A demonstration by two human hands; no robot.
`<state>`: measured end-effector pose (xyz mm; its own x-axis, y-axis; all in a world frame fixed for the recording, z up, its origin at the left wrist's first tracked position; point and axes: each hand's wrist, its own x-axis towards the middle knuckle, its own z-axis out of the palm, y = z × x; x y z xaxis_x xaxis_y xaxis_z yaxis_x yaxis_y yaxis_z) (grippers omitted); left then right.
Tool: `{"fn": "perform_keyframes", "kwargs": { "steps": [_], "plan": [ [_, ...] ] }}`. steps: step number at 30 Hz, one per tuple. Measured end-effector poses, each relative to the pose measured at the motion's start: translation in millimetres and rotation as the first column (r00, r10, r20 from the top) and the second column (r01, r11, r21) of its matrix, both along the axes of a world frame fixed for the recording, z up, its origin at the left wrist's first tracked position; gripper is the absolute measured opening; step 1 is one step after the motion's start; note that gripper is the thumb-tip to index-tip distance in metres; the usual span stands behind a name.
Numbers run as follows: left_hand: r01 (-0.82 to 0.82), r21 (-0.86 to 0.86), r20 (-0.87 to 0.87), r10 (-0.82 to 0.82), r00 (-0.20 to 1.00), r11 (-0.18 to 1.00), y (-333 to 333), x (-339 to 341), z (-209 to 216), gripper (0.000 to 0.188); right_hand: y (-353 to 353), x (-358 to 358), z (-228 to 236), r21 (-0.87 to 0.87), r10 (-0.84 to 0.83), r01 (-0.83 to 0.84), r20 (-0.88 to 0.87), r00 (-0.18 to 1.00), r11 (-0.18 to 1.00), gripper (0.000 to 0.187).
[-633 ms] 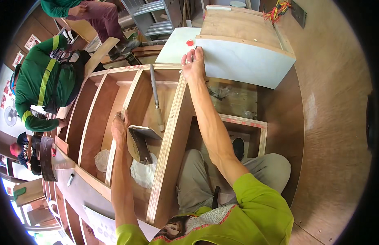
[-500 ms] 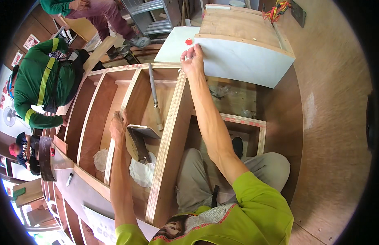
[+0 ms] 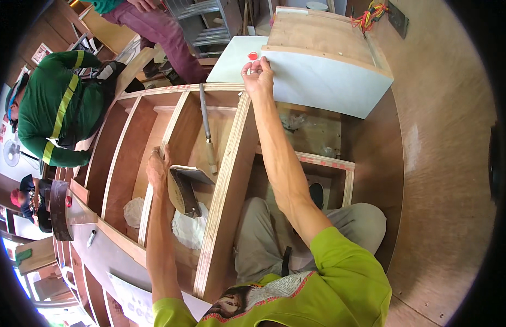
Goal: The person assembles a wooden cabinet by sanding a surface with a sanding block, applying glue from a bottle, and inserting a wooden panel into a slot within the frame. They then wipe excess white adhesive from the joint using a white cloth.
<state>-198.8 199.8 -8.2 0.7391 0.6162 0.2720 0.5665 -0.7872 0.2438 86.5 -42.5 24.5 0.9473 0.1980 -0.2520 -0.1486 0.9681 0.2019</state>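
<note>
My left hand [image 3: 157, 167] is closed over the top edge of a wooden divider [image 3: 148, 211] in an open plywood frame. Beside it lies a folded sheet [image 3: 183, 191], tan outside and dark grey inside, like sandpaper. A long metal file-like tool [image 3: 206, 122] with a wooden handle leans in the same compartment, above a crumpled white cloth [image 3: 190, 228]. My right hand [image 3: 258, 77] reaches forward, fingers curled and thumb drawn in, at the near corner of a white-faced box [image 3: 324, 79]. Whatever its fingertips pinch is hidden. A small red loop [image 3: 252, 55] lies just beyond them on a white panel [image 3: 231, 57].
A curved plywood wall [image 3: 443, 136] rises on my right. Across the frame, a co-worker in a green shirt [image 3: 57, 111] bends over; another in purple trousers [image 3: 163, 38] stands by a metal ladder [image 3: 204, 22]. A marker [image 3: 91, 238] lies on the grey surface at left.
The co-worker in purple trousers has shifted right and nearer. The green-shirted co-worker's head and arm have moved. Both of my hands stay nearly in place.
</note>
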Motion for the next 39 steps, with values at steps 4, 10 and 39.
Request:
{"fn": "perform_keyframes", "kwargs": {
  "steps": [4,10,39],
  "plan": [
    [0.004,0.023,-0.025,-0.003,1.0,1.0,5.0,1.3,-4.4,0.056,-1.1,2.8,-4.8,0.053,0.01,-0.013,0.052,0.999,0.998,0.01],
    [0.009,0.001,-0.009,-0.009,1.0,1.0,3.2,0.2,-0.9,0.055,-2.8,4.3,-8.3,0.057,0.02,-0.028,0.14,0.99,0.998,0.009],
    [-0.008,0.012,-0.017,0.008,1.0,1.0,2.8,2.4,-0.6,0.054,-10.5,3.2,-12.5,-0.069,0.041,-0.027,0.219,0.975,0.997,0.01]
  ]
}}
